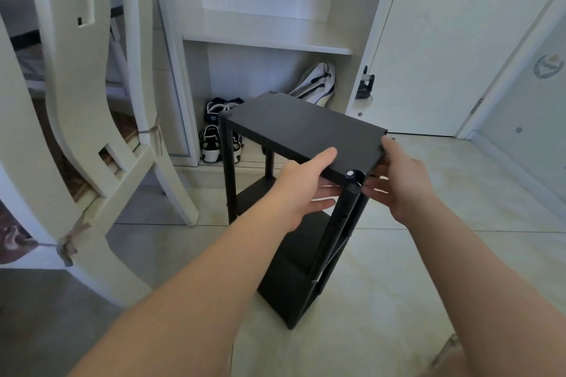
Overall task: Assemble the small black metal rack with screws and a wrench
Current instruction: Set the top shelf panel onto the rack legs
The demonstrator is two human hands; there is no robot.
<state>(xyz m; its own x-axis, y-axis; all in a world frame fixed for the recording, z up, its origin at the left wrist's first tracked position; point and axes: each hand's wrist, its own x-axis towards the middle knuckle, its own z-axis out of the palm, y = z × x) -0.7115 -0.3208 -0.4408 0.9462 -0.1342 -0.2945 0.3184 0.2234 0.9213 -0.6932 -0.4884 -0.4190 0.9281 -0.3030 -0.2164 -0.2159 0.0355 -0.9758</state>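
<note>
left hand (301,190) (right hand (404,185) too) grips rack (306,128) edge

The small black metal rack (306,131) stands on the pale tiled floor (428,269), a cream wooden chair (76,131) to its left and a white door (444,40) behind to its right. The left hand (306,190) and right hand (404,180) grip its top shelf on either side of the near corner, while black-and-white sandals (211,144) and a white fabric bag (318,82) lie behind it in the open white cupboard (266,37).
</note>
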